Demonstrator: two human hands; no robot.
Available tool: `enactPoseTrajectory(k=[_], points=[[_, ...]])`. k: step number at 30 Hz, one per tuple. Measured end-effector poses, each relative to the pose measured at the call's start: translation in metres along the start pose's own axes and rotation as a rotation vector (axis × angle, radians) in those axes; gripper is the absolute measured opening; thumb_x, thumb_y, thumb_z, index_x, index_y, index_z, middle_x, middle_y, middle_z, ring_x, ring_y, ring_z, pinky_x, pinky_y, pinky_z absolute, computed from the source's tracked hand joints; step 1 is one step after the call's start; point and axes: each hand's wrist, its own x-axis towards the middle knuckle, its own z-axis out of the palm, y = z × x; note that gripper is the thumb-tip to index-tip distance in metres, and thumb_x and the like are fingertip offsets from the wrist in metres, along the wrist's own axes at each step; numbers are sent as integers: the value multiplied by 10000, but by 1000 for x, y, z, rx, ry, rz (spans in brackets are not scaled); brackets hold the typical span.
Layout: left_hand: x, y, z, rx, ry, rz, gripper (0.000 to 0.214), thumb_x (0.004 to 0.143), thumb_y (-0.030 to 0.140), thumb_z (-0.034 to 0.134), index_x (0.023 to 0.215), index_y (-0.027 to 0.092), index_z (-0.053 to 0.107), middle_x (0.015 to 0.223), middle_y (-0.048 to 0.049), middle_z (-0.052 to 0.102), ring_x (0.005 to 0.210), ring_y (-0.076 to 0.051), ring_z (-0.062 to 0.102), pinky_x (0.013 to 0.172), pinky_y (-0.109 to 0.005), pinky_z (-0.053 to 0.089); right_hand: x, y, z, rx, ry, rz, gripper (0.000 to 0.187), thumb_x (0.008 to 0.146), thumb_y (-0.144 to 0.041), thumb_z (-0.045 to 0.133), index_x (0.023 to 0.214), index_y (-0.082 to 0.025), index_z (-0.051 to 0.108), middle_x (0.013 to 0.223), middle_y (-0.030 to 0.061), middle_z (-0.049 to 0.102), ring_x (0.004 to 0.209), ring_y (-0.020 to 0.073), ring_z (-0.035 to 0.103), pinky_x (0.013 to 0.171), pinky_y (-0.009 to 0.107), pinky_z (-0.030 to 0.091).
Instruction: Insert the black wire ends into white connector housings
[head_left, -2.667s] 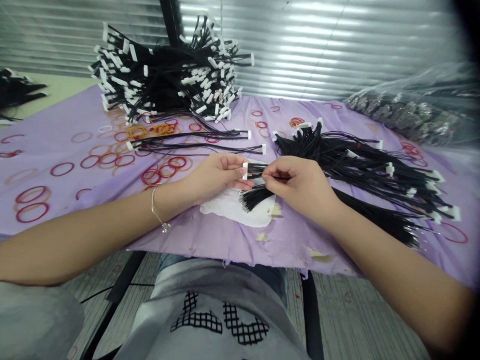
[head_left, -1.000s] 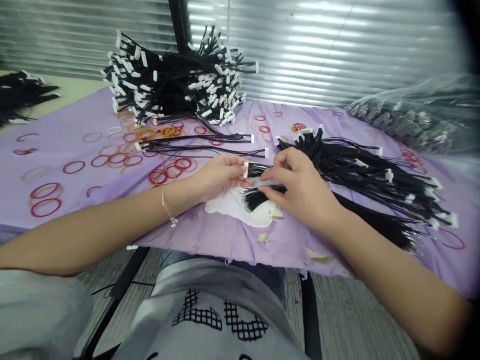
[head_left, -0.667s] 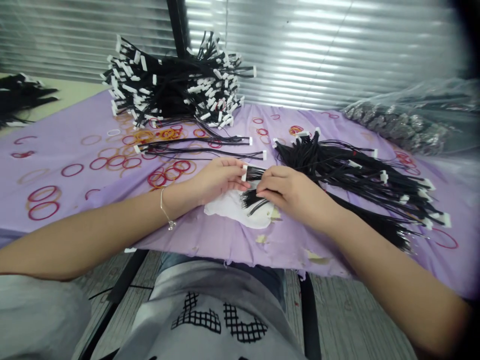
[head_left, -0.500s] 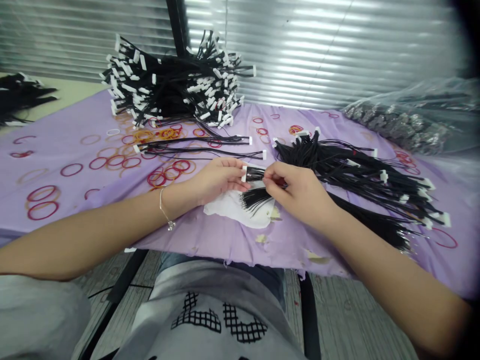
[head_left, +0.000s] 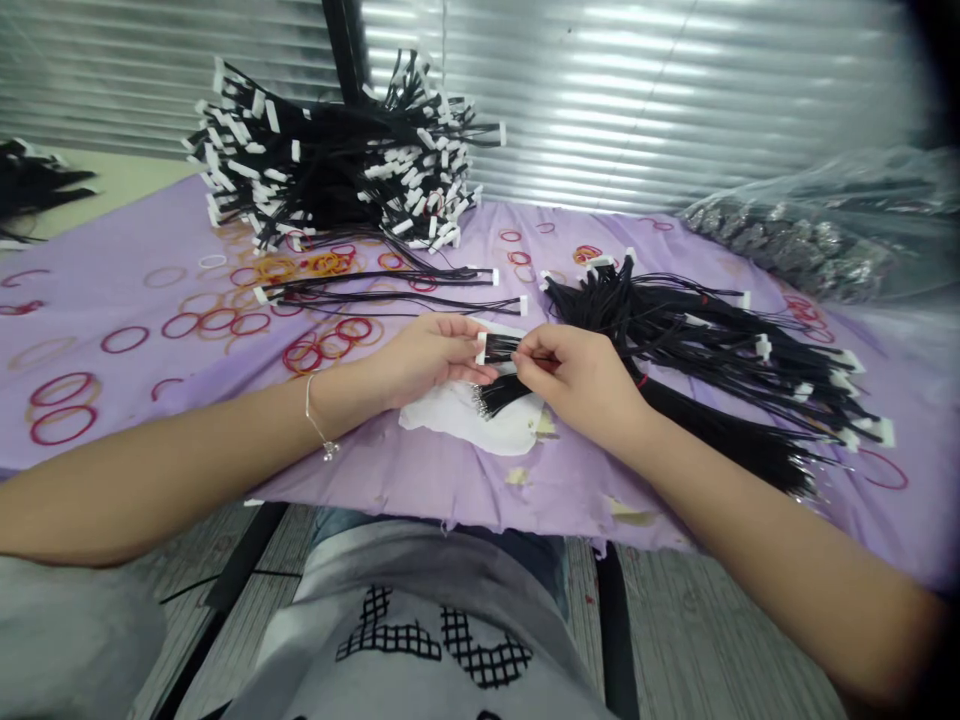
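Note:
My left hand [head_left: 442, 362] is closed on a white connector [head_left: 481, 348], thumb and fingers pinching its left side. Black wires [head_left: 501, 347] run from the connector to my right hand [head_left: 574, 375], whose thumb and forefinger pinch them close to it. Below lies a bundle of loose black wires [head_left: 501, 394] with bare metal ends, on a white sheet [head_left: 461, 422]; it passes under my right hand and comes out as a long bundle [head_left: 735, 445] to the right. Two finished-looking wire harnesses [head_left: 420, 300] with white connectors lie just beyond my hands.
A large heap of black harnesses [head_left: 322, 160] stands at the back, a smaller pile [head_left: 697, 330] at the right. Red and orange rubber bands [head_left: 217, 318] are scattered over the purple cloth [head_left: 375, 470]. A clear plastic bag [head_left: 795, 250] of metallic parts lies far right, before the blinds [head_left: 600, 100].
The whole view has shifted slightly left. Both hands keep their pinch on the connector and wires, with only small finger movement at the right hand.

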Motion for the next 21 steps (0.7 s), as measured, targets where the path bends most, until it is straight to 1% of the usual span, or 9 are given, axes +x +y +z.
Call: enactPoseTrajectory(k=[8,11,12,13,15,16,17,19,21], points=[[1,0,0,39,6,-21,106,786,-17,470,813,54,545,699,-71,632,659,-141,667,693,-244,544,0,3,12,-61,-51,-6,106,784,-183,529,740,-136,613,691,15,581,650,103,502,616,222,365],[2,3,2,77,4,32,88,804,22,472,843,83,521,706,-47,623,666,-142,665,712,-274,541,1,2,9,-112,10,-73,128,808,-210,507,806,-131,608,775,46,578,753,134,515,708,251,397],[2,5,3,129,1,78,87,812,47,475,871,99,512,709,-36,620,652,-142,661,699,-287,541,2,2,6,-158,61,-106,159,799,-235,526,880,-124,607,861,73,576,836,160,515,774,277,399],[2,7,3,217,-3,148,92,822,77,476,901,114,507,708,-27,616,637,-142,655,682,-293,538,2,2,2,-218,114,-131,252,781,-263,556,982,-115,593,975,106,559,936,195,497,843,313,384],[1,11,3,508,-21,330,118,845,139,468,950,135,522,710,-21,616,628,-133,640,682,-285,519,4,3,-6,-350,178,-137,510,739,-320,613,1190,-109,503,1194,163,465,1101,271,417,927,392,328],[0,13,2,677,-28,432,140,856,164,458,969,143,538,715,-23,621,639,-125,632,701,-271,503,5,5,-10,-405,178,-116,571,737,-341,619,1239,-116,465,1245,172,434,1133,296,392,933,417,311],[-1,14,2,832,-32,539,161,865,185,448,979,150,557,744,-31,633,680,-120,630,737,-259,484,6,7,-14,-448,149,-91,538,756,-351,603,1227,-124,476,1237,168,453,1125,304,402,920,428,309],[-5,17,1,1034,-43,718,186,878,212,434,973,162,587,890,-60,653,844,-123,616,841,-243,434,7,10,-18,-499,37,-60,321,812,-324,531,1060,-124,569,1073,142,561,1020,280,480,868,406,331],[-8,16,2,1066,-52,817,181,881,240,438,940,166,593,1024,-77,633,982,-131,573,905,-238,396,9,11,-19,-515,-86,-62,197,840,-262,465,880,-115,590,890,111,601,900,238,533,815,359,354]])
